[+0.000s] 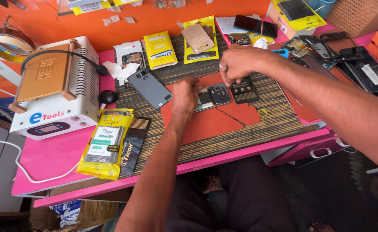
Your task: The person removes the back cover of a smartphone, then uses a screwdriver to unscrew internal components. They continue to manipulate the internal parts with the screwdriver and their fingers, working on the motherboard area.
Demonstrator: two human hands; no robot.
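At your far left sits the white heating machine (53,88); beside it a grey phone back cover (150,88) lies on the striped mat (266,129); your left hand (185,95) is curled shut, contents hidden; the opened phone (212,95) lies mid-mat; your right hand (236,62) pinches at its top edge, fingers bent.

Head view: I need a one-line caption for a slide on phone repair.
Both hands, left hand and right hand, work on an opened phone lying on a pink workbench.
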